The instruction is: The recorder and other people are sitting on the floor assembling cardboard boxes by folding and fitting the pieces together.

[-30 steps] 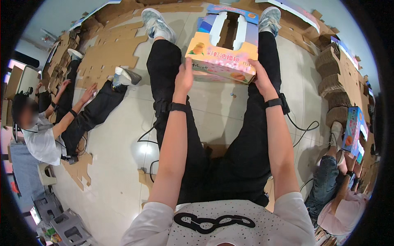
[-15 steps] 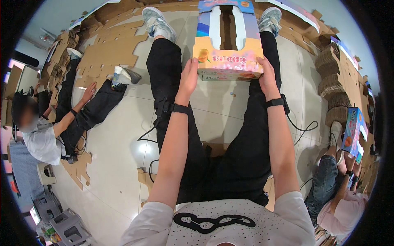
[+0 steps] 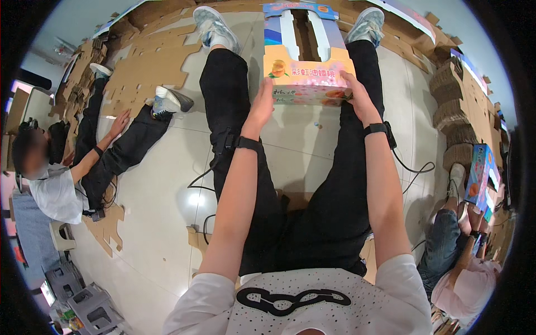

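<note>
"Where's the peach-printed cardboard carton (image 3: 306, 62)?"
"Between the fingers of the left hand (image 3: 261, 109) and right hand (image 3: 360, 101), which clasp its near corners."
"How far are they open?"
"Partly curled against its sides; I can't tell underneath."
"Beyond the fingertips?"
"Its long top slot (image 3: 306, 36), between white panels (image 3: 288, 38)."
</note>
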A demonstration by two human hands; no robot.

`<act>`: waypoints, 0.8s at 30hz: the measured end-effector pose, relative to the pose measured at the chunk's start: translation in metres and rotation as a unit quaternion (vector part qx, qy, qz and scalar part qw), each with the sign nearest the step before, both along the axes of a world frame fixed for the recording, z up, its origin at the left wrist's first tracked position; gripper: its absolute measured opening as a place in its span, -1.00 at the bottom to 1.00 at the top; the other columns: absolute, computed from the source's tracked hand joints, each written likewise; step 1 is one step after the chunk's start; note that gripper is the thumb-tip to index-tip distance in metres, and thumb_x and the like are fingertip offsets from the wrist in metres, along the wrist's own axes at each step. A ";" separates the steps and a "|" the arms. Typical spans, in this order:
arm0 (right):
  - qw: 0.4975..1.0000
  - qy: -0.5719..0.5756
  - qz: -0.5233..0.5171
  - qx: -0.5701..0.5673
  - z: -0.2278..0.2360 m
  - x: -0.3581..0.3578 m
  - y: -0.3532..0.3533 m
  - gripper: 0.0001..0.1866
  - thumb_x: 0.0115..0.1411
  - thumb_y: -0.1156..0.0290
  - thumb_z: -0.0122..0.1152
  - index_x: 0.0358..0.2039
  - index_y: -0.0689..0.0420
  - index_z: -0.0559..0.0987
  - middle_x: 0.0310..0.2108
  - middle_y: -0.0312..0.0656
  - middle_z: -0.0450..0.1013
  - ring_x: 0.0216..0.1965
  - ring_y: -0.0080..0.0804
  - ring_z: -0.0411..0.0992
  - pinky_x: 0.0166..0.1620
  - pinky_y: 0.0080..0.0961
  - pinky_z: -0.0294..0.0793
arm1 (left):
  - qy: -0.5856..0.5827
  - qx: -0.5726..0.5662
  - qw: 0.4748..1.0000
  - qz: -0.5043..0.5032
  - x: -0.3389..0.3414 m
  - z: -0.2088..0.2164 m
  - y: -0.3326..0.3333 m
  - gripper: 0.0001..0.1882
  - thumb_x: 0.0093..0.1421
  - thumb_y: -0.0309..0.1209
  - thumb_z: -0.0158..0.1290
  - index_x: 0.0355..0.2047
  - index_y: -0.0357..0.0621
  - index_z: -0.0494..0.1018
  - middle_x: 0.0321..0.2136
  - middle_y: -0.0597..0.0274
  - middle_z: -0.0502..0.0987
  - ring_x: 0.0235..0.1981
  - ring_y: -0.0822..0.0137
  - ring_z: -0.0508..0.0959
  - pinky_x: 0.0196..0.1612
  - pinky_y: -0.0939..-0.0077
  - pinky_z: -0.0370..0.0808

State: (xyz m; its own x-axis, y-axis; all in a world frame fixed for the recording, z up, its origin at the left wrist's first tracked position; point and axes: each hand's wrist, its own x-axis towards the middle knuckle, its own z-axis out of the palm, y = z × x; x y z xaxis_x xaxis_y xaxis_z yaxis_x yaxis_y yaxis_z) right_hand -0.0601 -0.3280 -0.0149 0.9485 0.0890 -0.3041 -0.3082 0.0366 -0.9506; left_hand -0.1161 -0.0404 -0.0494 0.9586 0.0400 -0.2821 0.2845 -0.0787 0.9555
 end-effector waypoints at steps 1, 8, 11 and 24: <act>0.999 -0.005 0.008 -0.042 0.002 -0.002 0.003 -0.32 0.23 -0.14 0.15 0.15 0.15 0.49 0.05 -0.23 0.47 0.10 -0.37 0.37 0.18 -0.44 0.20 | 0.003 -0.007 1.000 0.028 0.001 0.001 0.002 -0.03 0.34 0.37 -0.41 0.45 -0.18 -0.09 0.32 -0.17 0.21 0.17 -0.08 0.46 0.12 0.12 0.43; 0.974 -0.070 0.056 -0.208 -0.011 -0.010 -0.005 -0.13 0.19 -0.30 0.09 0.12 0.34 0.50 0.09 0.06 0.49 0.12 -0.19 0.43 0.20 -0.41 0.30 | 0.031 0.043 0.997 0.053 -0.002 0.015 0.014 -0.02 0.33 0.36 -0.38 0.33 -0.36 0.17 0.17 -0.20 0.37 -0.15 -0.06 0.66 -0.20 0.29 0.58; 0.946 -0.097 0.068 -0.302 -0.003 -0.020 -0.004 -0.14 0.20 -0.31 0.04 0.11 0.32 0.51 0.04 0.17 0.51 0.12 -0.04 0.46 0.18 -0.33 0.34 | -0.001 0.105 0.989 0.103 -0.009 0.027 0.013 0.01 0.32 0.35 -0.40 0.08 -0.58 0.37 -0.18 -0.32 0.58 -0.48 0.03 0.69 -0.22 0.31 0.57; 0.842 -0.338 -0.100 -0.408 0.006 -0.098 -0.002 -0.39 0.29 0.17 0.19 0.20 0.32 0.35 0.25 0.17 0.26 0.29 0.06 0.18 0.34 -0.15 0.16 | -0.102 0.379 0.914 0.100 -0.057 0.051 0.009 -0.35 0.35 0.09 -0.12 0.08 -0.29 0.47 -0.08 -0.24 0.58 0.02 -0.09 0.57 0.07 0.04 0.45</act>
